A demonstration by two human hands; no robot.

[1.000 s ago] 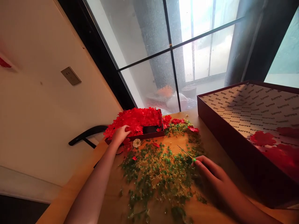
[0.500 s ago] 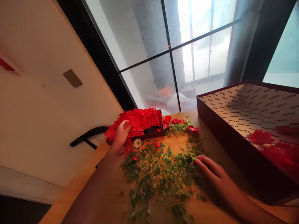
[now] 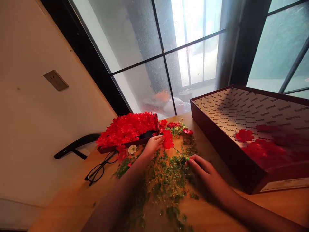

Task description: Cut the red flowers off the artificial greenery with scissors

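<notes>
My left hand (image 3: 154, 145) pinches a red artificial flower (image 3: 167, 139) above the middle of the table. Between the fingertips of my right hand (image 3: 199, 165) is a thin wire stem (image 3: 179, 151) with a bright green spot at its lower end. The stem's tip points up and left and meets the flower's lower edge; whether it passes through cannot be seen. Behind my left hand, a shallow dark box (image 3: 125, 144) is heaped with red flowers (image 3: 130, 125). Green and yellow small florets (image 3: 166, 177) lie scattered on the table under both hands.
A large maroon box (image 3: 217, 141) with a printed lining stands at the right, several red flowers (image 3: 263, 149) inside. Glasses (image 3: 98, 170) and a cream flower (image 3: 132, 149) lie at the left. A black chair arm (image 3: 77, 145) adjoins the table (image 3: 70, 199); a window stands behind.
My left hand has moved right from the flower heap, bringing one red flower to the wire tip. My right hand still holds the stem. The view has shifted right, and the glasses now show.
</notes>
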